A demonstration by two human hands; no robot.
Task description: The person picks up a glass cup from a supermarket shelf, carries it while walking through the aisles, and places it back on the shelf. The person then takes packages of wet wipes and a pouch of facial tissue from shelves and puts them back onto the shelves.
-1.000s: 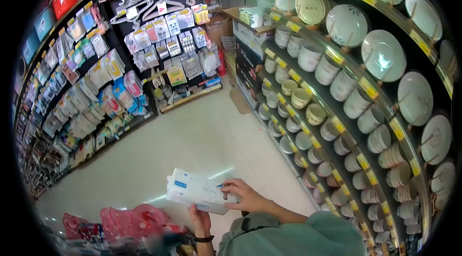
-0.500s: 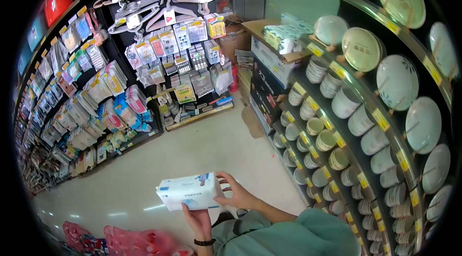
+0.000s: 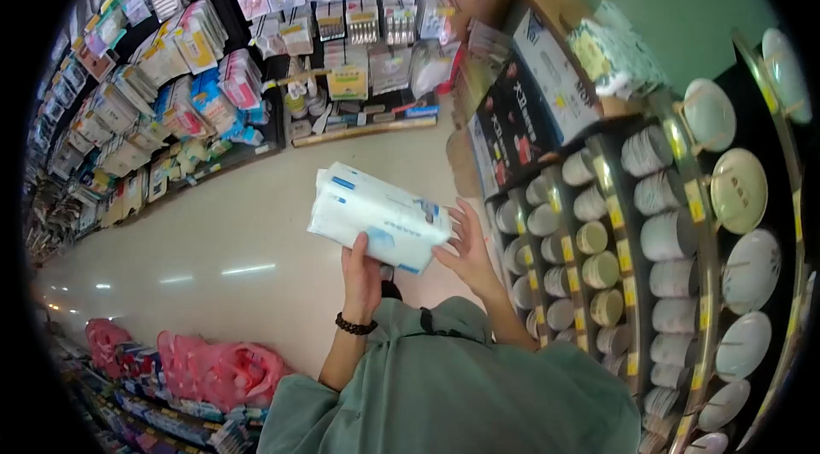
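A white plastic-wrapped tissue pack (image 3: 380,216) with blue print is held tilted in front of my body, over the floor. My left hand (image 3: 361,276) grips its lower edge, the thumb on the printed face and the other fingers hidden behind the pack; a dark beaded bracelet (image 3: 355,324) circles that wrist. At the pack's right end, my right hand (image 3: 467,245) holds the corner, thumb at the lower edge and fingers bent around the side.
Shelves of stacked bowls (image 3: 605,268) and upright plates (image 3: 740,189) line the right side. Cardboard boxes (image 3: 521,117) stand at the back right, topped by wrapped packs (image 3: 617,52). Hanging packaged goods (image 3: 346,82) fill the far racks. Pink bags (image 3: 224,369) lie at lower left.
The view has turned downward and to the right. The tissue pack and both hands sit higher in the picture, and the pack now slopes down to the right. Both hands still hold it.
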